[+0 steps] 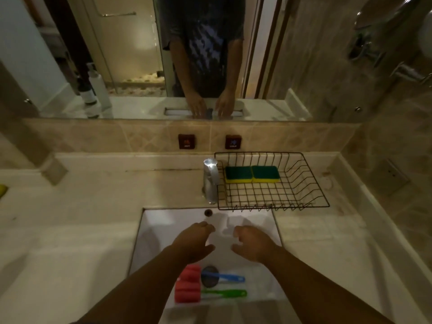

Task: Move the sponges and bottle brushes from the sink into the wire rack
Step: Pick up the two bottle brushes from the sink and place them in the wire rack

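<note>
Two green-and-yellow sponges (252, 174) lie side by side at the back of the black wire rack (315, 183) on the counter, right of the tap. Two bottle brushes lie in the white sink (149, 230) near its front edge. One has a red foam head and a blue handle (224, 277); the other has a red foam head and a green handle (224, 293). My left hand (191, 244) and my right hand (254, 244) hover over the basin above the brushes, fingers apart, holding nothing.
A chrome tap (211, 181) stands behind the sink, touching the rack's left side. The drain (210, 275) sits under the blue handle. A mirror (163, 54) spans the wall, with bottles (93, 90) at left. A tiled wall closes the right side.
</note>
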Tool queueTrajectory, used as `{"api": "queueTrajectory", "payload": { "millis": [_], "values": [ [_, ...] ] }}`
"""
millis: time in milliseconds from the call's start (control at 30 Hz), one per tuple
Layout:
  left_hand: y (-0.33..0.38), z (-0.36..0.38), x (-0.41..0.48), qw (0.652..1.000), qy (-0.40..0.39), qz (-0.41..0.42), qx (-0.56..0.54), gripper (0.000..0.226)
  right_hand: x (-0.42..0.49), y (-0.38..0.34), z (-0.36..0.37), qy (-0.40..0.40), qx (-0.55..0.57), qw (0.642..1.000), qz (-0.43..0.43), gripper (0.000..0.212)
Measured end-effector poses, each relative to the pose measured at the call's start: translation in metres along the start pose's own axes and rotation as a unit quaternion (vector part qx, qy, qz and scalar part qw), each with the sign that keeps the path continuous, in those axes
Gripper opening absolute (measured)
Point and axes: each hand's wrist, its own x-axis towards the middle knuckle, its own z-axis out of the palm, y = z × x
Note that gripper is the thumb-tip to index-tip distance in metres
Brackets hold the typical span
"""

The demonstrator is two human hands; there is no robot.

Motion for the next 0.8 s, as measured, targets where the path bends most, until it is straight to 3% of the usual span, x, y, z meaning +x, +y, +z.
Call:
{"api": "queueTrajectory", "payload": {
  "millis": [233,533,633,800],
  "values": [
    [-0.023,0.027,-0.024,0.998,-0.034,-0.042,-0.010,0.051,-0.007,0.001,0.055,-0.059,0.012,0.998,-0.013,0.039],
    [-0.032,0.062,-0.049,0.991,-0.125,-0.031,-0.019,0.036,-0.005,0.003,0.096,-0.126,0.007,0.992,-0.013,0.040],
    [-0.033,0.072,-0.051,0.988,-0.124,-0.054,-0.070,0.038,-0.007,0.007,0.108,-0.144,0.019,0.989,-0.013,0.042],
    [-0.027,0.085,-0.048,0.990,-0.068,-0.079,-0.092,0.022,-0.008,0.011,0.122,-0.146,0.047,0.988,-0.016,0.053]
  ]
}}
